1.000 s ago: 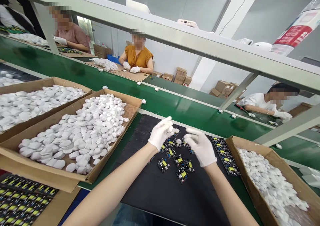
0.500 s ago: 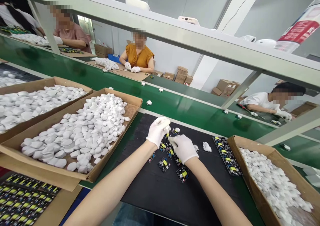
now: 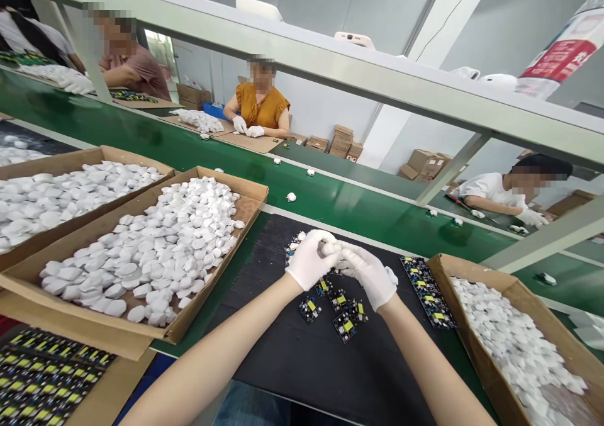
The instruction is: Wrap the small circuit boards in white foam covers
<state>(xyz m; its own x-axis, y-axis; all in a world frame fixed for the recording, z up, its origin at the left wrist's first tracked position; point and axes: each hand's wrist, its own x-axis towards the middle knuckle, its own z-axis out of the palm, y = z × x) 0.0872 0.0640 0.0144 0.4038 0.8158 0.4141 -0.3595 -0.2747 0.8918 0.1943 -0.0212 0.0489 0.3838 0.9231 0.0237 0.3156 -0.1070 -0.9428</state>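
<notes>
White gloves cover both of my hands, which meet over the black mat (image 3: 283, 350). My left hand (image 3: 312, 259) has its fingers curled, with the fingertips against those of the other hand. My right hand (image 3: 370, 274) is closed too, its fingers pressed together. What lies between the fingertips is hidden by the gloves. Small circuit boards with yellow parts (image 3: 309, 310) lie just below and between the hands. More boards with white pieces on them (image 3: 293, 246) show beyond my left hand.
Cardboard trays of white pieces stand at the left (image 3: 264, 193) and right (image 3: 472, 350). A board panel (image 3: 429, 294) lies beside the right tray. Beyond runs a green belt (image 3: 236, 177) carrying small white items (image 3: 291, 197). Several people sit across it, under a metal rail (image 3: 302, 42).
My hands have come together; my right hand has lifted away from the boards and turned. Some boards now lie beyond my left hand. Items on the belt have shifted slightly right.
</notes>
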